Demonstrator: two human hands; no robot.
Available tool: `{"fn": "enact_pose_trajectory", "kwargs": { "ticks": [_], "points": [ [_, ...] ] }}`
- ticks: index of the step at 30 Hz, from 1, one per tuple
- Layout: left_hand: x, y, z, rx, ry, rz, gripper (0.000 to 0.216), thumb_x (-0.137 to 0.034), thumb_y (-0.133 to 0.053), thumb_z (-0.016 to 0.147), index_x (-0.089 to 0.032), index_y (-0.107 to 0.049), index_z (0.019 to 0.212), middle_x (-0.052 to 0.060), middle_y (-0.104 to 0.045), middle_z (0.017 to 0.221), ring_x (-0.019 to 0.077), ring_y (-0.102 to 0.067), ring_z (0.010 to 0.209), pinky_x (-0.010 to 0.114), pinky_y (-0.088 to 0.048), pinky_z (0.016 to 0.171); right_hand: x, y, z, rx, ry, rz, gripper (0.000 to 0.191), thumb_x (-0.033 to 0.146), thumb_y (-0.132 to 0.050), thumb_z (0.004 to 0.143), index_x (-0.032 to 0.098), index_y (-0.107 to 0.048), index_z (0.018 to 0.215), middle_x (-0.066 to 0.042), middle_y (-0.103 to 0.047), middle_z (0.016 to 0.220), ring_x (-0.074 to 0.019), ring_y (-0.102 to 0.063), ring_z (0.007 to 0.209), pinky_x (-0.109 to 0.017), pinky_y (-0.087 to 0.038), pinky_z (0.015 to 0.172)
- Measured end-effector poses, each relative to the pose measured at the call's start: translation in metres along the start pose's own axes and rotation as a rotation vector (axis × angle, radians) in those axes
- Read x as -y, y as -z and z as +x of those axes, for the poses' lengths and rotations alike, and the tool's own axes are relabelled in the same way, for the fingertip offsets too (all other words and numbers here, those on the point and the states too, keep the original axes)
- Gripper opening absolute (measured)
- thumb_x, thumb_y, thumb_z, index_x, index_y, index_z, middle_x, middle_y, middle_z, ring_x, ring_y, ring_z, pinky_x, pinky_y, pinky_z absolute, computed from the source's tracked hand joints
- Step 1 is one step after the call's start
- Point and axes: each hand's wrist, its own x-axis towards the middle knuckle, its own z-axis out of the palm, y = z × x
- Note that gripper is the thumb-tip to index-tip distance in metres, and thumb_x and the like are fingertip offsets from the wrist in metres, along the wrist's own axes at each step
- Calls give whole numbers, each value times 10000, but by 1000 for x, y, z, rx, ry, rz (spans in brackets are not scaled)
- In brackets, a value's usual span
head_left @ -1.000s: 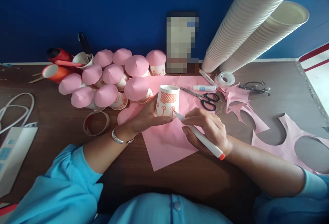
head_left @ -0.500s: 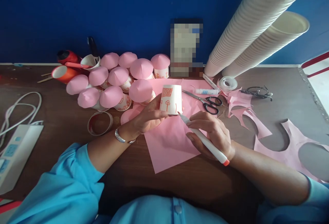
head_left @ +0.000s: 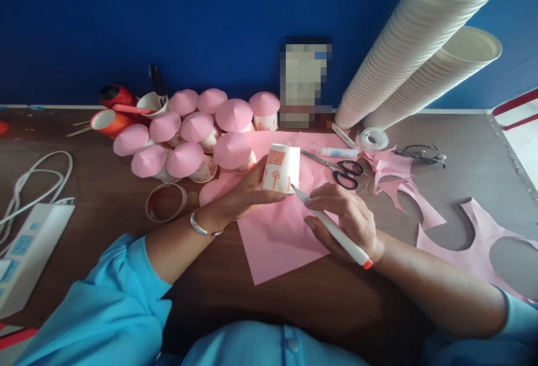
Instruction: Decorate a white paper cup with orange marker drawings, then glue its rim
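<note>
My left hand (head_left: 241,193) grips an upturned white paper cup (head_left: 282,167) with orange drawings on its side, held on a pink paper sheet (head_left: 277,231). In my right hand (head_left: 342,217) is a white marker (head_left: 332,228) with an orange end; its tip touches the cup's lower right side. Both hands are closed round what they hold.
Several pink-capped cups (head_left: 185,136) cluster behind my left hand. Scissors (head_left: 340,168), a glue tube (head_left: 338,153), a tape roll (head_left: 372,139) and pink paper scraps (head_left: 474,231) lie to the right. Two long stacks of white cups (head_left: 420,46) lean at the back right. A tape ring (head_left: 166,202) and a power strip (head_left: 29,254) lie left.
My left hand has turned the cup, so the drawings have shifted round its side. The marker tip stays at the cup's lower right edge. The view has tilted slightly.
</note>
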Motion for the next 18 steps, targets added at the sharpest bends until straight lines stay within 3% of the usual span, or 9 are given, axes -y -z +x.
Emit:
{"fn": "enact_pose_trajectory", "kwargs": {
  "ticks": [6,18],
  "points": [
    [6,4,1,41,-7,10,640,-295,-861,791,-260,-551,1350,88,-649,1346,325,-578,1282,417,-477,1003,-2,0,-1,7,-12,1,321,96,-666,896,183,-603,1199,-65,-703,882,-207,-709,751,-319,-599,606],
    [0,0,2,67,-10,54,568,-308,-847,802,-244,-587,1303,70,-701,1224,294,-635,1165,429,-504,1005,-2,1,2,-5,-43,-50,240,116,-642,922,207,-598,1139,-49,-680,853,-191,-703,726,-316,-609,607]
  ]
}}
